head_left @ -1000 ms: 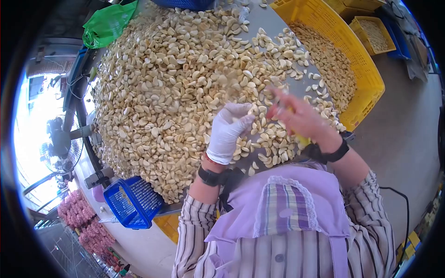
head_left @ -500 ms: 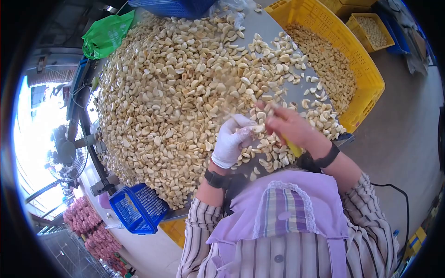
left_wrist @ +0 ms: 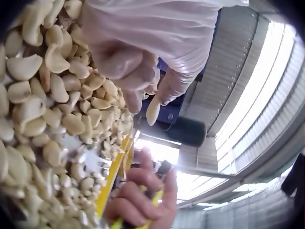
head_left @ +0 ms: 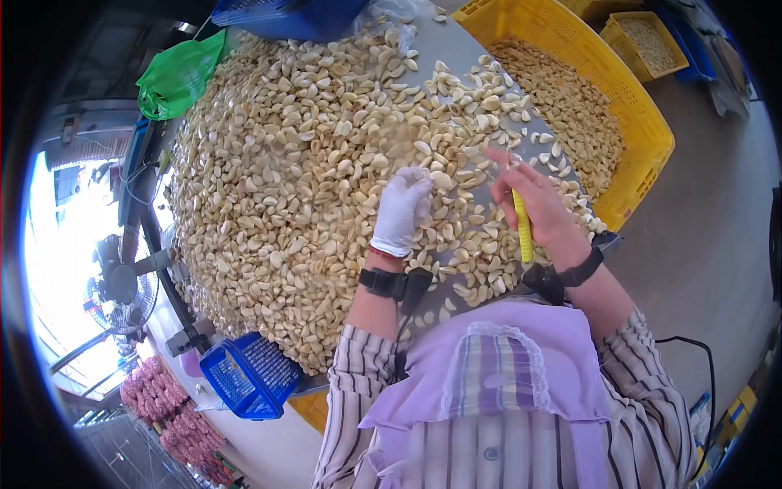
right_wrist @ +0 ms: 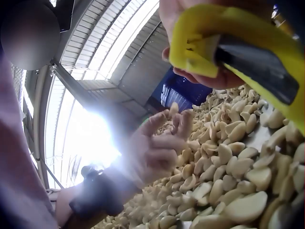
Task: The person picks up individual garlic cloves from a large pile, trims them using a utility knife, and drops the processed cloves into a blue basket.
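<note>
A broad heap of pale peeled garlic cloves (head_left: 285, 187) covers the metal table. Above its near side, my left hand (head_left: 399, 212), in a white glove, pinches one garlic clove (left_wrist: 153, 110) between thumb and fingertips. The clove sticks out past the thumb tip in the left wrist view. To the right, my bare right hand (head_left: 538, 200) grips a yellow cutter knife (head_left: 522, 228), its handle trailing back toward the wrist. Close up in the right wrist view, the knife's yellow body (right_wrist: 200, 43) has a dark inset. A gap separates the two hands.
A yellow crate (head_left: 643, 122) of cloves stands off the table's right edge. Blue baskets sit at the back (head_left: 285, 20) and near left corner (head_left: 244, 379). A green bag (head_left: 175, 77) lies at the back left; a fan (head_left: 122, 281) stands beyond the left edge.
Half a second ago the hands were close together at a clove. They have since moved apart, the right hand toward the right, and the yellow knife shows more plainly.
</note>
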Demonstrator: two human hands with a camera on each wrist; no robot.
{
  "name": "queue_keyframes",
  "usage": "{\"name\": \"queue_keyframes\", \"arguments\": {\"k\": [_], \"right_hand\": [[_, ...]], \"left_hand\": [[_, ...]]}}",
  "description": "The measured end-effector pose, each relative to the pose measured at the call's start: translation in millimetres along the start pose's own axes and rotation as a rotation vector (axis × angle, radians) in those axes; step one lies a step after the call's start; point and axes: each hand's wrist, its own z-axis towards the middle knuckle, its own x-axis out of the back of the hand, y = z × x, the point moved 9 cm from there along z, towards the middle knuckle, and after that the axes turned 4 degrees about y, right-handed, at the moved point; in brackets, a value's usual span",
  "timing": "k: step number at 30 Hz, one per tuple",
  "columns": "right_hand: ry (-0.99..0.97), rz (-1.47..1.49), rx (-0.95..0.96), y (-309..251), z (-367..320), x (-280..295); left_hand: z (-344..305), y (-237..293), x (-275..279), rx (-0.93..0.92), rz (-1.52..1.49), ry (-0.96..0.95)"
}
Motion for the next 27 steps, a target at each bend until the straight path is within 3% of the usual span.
{"name": "queue_keyframes", "arguments": {"k": [1, 4, 7, 9, 11, 15, 19, 21, 24, 27], "right_hand": [[-0.009, 0.0, -0.005, 2, 0, -3], [-0.135, -0.085, 0.056, 1, -7, -21], [-0.178, -0.26, 0.04, 2, -15, -35], [-0.304, -0.396, 0.059, -2, -24, -52], [-0.347, -0.452, 0.096, -4, -27, -59], [-0.427, -0.736, 0.213, -8, -33, -72], [-0.406, -0.807, 0.232, -2, -30, -70], [-0.371, -0.909, 0.406, -7, -29, -70], [-0.338, -0.966, 0.356, -8, -31, -70], [-0.301, -0.843, 0.434, -10, -24, -65]], "left_hand": [[-6, 2, -6, 0.044, -0.097, -0.145], [-25, 19, -19, -0.027, -0.32, -0.075], [-42, 26, -29, -0.016, -0.343, -0.083], [-46, 26, -29, -0.013, -0.348, -0.078], [-49, 21, -35, 0.037, -0.406, -0.165], [-53, 11, -36, 0.062, -0.38, -0.057], [-57, 10, -32, 0.057, -0.384, 0.046], [-60, 13, -32, 0.059, -0.35, 0.088], [-62, 17, -30, 0.064, -0.356, 0.137], [-62, 10, -31, 0.15, -0.375, 0.112]]}}
